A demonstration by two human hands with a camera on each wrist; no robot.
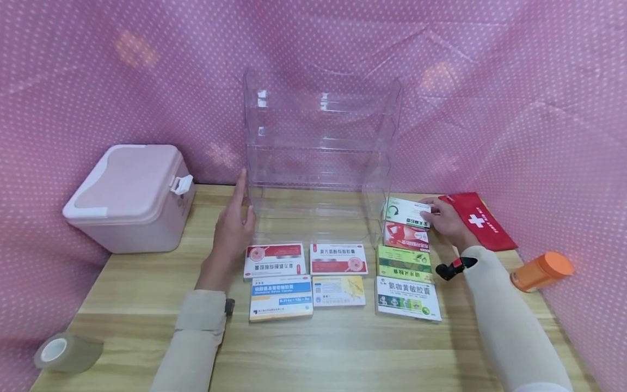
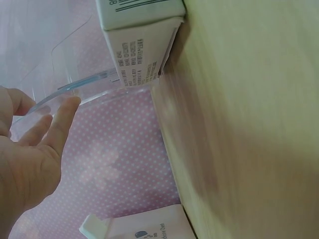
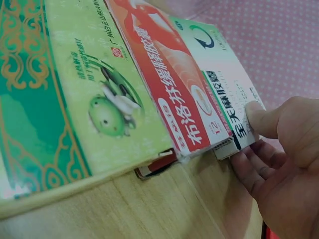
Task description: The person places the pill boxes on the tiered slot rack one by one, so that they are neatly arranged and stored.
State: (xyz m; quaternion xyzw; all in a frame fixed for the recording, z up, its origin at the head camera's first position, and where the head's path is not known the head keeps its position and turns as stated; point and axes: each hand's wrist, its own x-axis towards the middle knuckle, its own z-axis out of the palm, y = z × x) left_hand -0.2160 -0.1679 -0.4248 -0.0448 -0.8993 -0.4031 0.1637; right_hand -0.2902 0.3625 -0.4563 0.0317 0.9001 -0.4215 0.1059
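A clear plastic tiered rack (image 1: 313, 188) stands at the back of the table. My left hand (image 1: 233, 231) is at its left side, thumb and fingers on either side of the clear side panel (image 2: 84, 82), index finger extended along it. My right hand (image 1: 444, 220) pinches the right end of a white-and-green medicine box (image 3: 224, 74), thumb on top and fingers underneath. That box is at the far end of a right-hand column, behind a red medicine box (image 3: 169, 74), a green medicine box (image 1: 404, 263) and a white medicine box (image 1: 408, 298).
Left of that column lie two red-and-white boxes (image 1: 274, 260), a blue-and-white box (image 1: 281, 298) and a yellow-and-white box (image 1: 339, 291). A pink medicine chest (image 1: 132, 198) and a tape roll (image 1: 68, 353) are at left. A red first-aid pouch (image 1: 477, 220) and orange bottle (image 1: 542, 271) lie at right.
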